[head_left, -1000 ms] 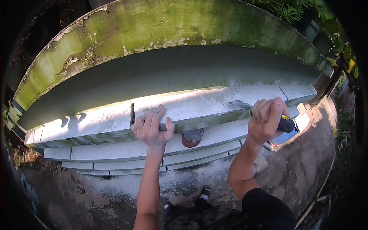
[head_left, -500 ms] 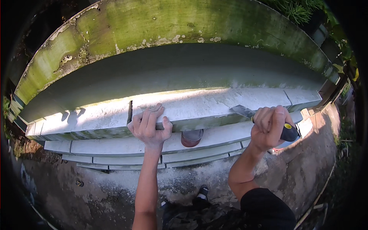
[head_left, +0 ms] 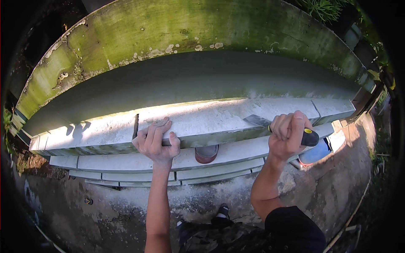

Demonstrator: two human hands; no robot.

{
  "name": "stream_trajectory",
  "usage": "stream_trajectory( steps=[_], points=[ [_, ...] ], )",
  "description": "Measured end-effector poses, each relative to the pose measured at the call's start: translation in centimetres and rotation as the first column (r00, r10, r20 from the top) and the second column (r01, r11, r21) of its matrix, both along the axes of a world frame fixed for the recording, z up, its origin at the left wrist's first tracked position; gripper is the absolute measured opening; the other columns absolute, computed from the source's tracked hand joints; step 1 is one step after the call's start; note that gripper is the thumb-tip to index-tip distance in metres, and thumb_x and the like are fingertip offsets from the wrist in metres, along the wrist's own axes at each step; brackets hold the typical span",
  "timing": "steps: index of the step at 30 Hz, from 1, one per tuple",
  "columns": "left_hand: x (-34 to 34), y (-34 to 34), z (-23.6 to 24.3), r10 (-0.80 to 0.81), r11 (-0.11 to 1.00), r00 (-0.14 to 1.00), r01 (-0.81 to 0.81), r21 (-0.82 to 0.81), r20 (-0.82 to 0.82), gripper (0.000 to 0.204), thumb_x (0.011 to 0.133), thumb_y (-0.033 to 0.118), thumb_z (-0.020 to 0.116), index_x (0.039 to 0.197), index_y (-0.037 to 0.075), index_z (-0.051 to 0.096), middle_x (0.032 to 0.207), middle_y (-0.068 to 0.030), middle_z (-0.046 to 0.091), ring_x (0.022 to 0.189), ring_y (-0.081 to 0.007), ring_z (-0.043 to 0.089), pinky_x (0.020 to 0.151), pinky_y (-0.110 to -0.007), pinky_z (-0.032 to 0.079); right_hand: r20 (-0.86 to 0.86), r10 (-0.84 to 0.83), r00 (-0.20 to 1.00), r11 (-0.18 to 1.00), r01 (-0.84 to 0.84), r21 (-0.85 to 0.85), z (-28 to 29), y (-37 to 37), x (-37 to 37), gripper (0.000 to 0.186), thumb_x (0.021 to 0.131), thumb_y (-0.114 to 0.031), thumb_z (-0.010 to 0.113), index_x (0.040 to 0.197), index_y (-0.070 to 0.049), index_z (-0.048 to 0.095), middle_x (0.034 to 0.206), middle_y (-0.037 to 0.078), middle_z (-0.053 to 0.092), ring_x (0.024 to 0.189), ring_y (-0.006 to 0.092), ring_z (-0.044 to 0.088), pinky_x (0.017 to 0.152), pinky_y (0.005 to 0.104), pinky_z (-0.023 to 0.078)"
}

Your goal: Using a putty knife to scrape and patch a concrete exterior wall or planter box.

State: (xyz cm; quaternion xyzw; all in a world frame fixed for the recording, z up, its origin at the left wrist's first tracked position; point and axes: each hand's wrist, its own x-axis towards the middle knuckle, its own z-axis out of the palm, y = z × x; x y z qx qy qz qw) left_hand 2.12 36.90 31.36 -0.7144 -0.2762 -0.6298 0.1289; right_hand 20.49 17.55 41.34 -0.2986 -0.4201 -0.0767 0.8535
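My right hand [head_left: 288, 131] is wrapped round the black and yellow handle of a scraper [head_left: 258, 121]. The flat metal blade points left and lies low over the pale, whitish top ledge [head_left: 202, 119]; whether its edge touches the surface, I cannot tell. My left hand [head_left: 156, 142] rests on the ledge's front edge, dusty, with its fingers apart and nothing held. Just left of those fingers runs a dark joint [head_left: 136, 125] between two slabs. Below the ledge, between my hands, a reddish-brown cup [head_left: 206, 154] with grey contents stands on the lower step.
A curved, green-stained wall [head_left: 177, 29] rises behind the ledge. Several pale steps [head_left: 122, 163] descend toward me. A blue container [head_left: 314, 155] stands on the ground at the right. My feet are on dusty, stained concrete [head_left: 249, 200].
My right hand and the scraper have shifted slightly left along the ledge, uncovering more of the blue container. The left hand stays beside the joint; the whole view has shifted a little.
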Motion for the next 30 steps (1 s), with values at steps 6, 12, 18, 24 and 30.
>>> stream_trajectory(
  steps=[6,12,18,24,30],
  points=[
    [-0.3,0.0,0.1,-0.011,1.000,1.000,0.011,0.002,0.010,0.021,0.076,0.032,0.060,0.082,0.019,0.075,0.081,0.0072,0.071,0.078,-0.0159,0.055,0.081,-0.031,0.031,0.017,-0.032,0.999,0.998,0.033,-0.057,-0.2,-0.8,0.0,0.041,0.100,-0.005,0.042,0.060,-0.010,0.036,0.046,-0.002,0.034,0.038,0.0065,0.028,0.038,0.0247,0.025],
    [-0.9,0.3,0.3,0.018,1.000,1.000,-0.018,0.002,0.002,0.021,0.077,0.033,0.060,0.081,0.019,0.074,0.081,0.0068,0.071,0.078,-0.0162,0.056,0.081,-0.031,0.031,0.119,0.226,0.967,0.966,-0.238,0.099,-0.1,-1.7,1.4,0.041,0.100,-0.004,0.039,0.060,-0.011,0.035,0.046,-0.001,0.034,0.038,0.0070,0.028,0.037,0.0253,0.024],
    [-0.2,0.0,0.7,-0.011,1.000,1.000,0.011,0.008,-0.012,0.021,0.076,0.033,0.060,0.081,0.019,0.075,0.081,0.0060,0.071,0.079,-0.0165,0.056,0.081,-0.031,0.031,0.172,0.268,0.948,0.921,-0.305,0.244,-0.3,-2.4,2.4,0.040,0.099,-0.003,0.039,0.060,-0.011,0.036,0.047,-0.001,0.035,0.039,0.0062,0.029,0.038,0.0242,0.025],
    [-0.5,0.1,-0.1,0.020,1.000,1.000,-0.020,0.021,-0.011,0.022,0.081,0.034,0.059,0.083,0.018,0.075,0.083,0.0065,0.073,0.079,-0.0168,0.056,0.083,-0.031,0.032,0.113,0.213,0.970,0.929,-0.237,0.282,0.4,-1.9,0.3,0.040,0.097,-0.003,0.046,0.059,-0.011,0.035,0.047,-0.002,0.035,0.040,0.0067,0.033,0.041,0.0247,0.028],
    [-0.5,0.0,0.3,-0.005,1.000,1.000,0.006,0.015,-0.024,0.022,0.081,0.035,0.059,0.082,0.019,0.074,0.082,0.0073,0.072,0.079,-0.0169,0.056,0.083,-0.031,0.032,0.049,0.150,0.987,0.983,-0.154,0.101,1.3,-1.3,0.2,0.041,0.099,-0.009,0.046,0.059,-0.010,0.035,0.047,-0.003,0.037,0.042,0.0077,0.035,0.042,0.0265,0.027]
  ],
)
